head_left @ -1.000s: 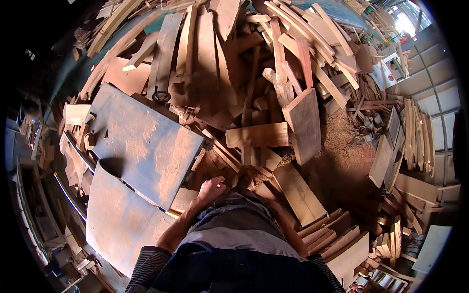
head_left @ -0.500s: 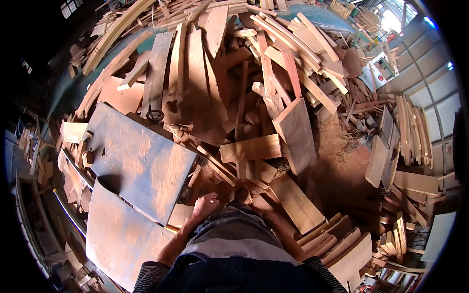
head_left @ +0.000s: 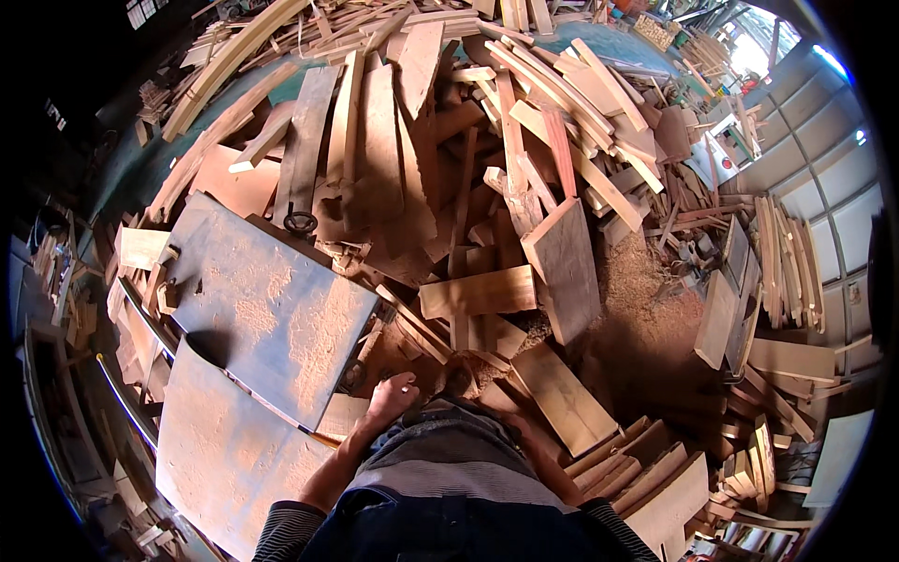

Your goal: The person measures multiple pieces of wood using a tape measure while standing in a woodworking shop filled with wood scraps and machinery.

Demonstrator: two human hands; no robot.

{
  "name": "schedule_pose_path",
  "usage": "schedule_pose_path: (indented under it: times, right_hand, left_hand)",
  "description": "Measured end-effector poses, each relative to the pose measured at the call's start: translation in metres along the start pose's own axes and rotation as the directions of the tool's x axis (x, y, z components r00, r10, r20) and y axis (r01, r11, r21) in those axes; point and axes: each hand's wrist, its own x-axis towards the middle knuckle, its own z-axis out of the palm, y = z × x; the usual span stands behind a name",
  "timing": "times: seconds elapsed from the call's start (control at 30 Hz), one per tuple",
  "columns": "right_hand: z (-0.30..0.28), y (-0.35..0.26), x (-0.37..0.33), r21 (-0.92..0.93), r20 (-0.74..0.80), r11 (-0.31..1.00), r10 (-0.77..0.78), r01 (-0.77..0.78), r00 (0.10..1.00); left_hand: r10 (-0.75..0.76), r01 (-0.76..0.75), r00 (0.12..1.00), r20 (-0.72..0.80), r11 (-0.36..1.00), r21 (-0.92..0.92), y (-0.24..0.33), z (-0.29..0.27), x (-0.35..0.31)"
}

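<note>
My left hand (head_left: 393, 397) hangs in front of my waist, beside the near right corner of a sawdust-strewn dark metal machine table (head_left: 245, 302). Its fingers are curled closed. A small pale spot shows at them, too small to name. Down at my right side, my right hand (head_left: 513, 420) is in shadow next to my clothing, and its fingers are hidden. Nearest to it lies a wide wooden board (head_left: 564, 398). Ahead of both hands, a short plank (head_left: 478, 291) rests across other offcuts.
A large heap of boards and offcuts (head_left: 379, 140) fills the floor ahead. Stacked thick planks (head_left: 646, 473) stand close on my right. Sawdust (head_left: 632, 281) covers the ground beyond them. A second metal table section (head_left: 229, 450) lies at my left, with a curved rail (head_left: 126, 398) beside it.
The view has shifted slightly. My hands stay in nearly the same places, and the wood around them has not visibly moved.
</note>
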Motion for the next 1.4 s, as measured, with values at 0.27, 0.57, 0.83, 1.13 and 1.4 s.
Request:
schedule_pose_path:
  times: [0.27, 0.57, 0.83, 1.13, 1.4]
  right_hand:
    - [0.007, -0.012, 0.005, -0.043, 0.02, 0.999, 0.029, -0.028, 0.999]
    - [0.013, -0.051, 0.027, -0.55, 0.019, 0.574, 0.735, -0.607, 0.678]
    - [0.012, -0.058, 0.022, -0.45, 0.03, 0.652, 0.694, -0.61, 0.719]
    - [0.011, -0.058, 0.03, -0.409, 0.042, 0.675, 0.687, -0.615, 0.726]
    - [0.011, -0.061, 0.035, -0.381, 0.043, 0.69, 0.678, -0.615, 0.734]
  left_hand:
    - [-0.056, 0.056, 0.998, 0.014, 0.998, -0.029, 0.0, -0.01, -0.009]
    - [-0.078, 0.079, 0.996, 0.047, 0.997, -0.01, 0.0, -0.013, -0.01]
    - [-0.063, 0.064, 0.997, 0.051, 0.998, -0.013, -0.003, -0.007, -0.009]
    - [-0.076, 0.077, 0.996, 0.04, 0.997, -0.022, 0.007, -0.012, -0.009]
    - [-0.073, 0.073, 0.997, 0.012, 0.997, 0.009, 0.007, -0.01, -0.005]
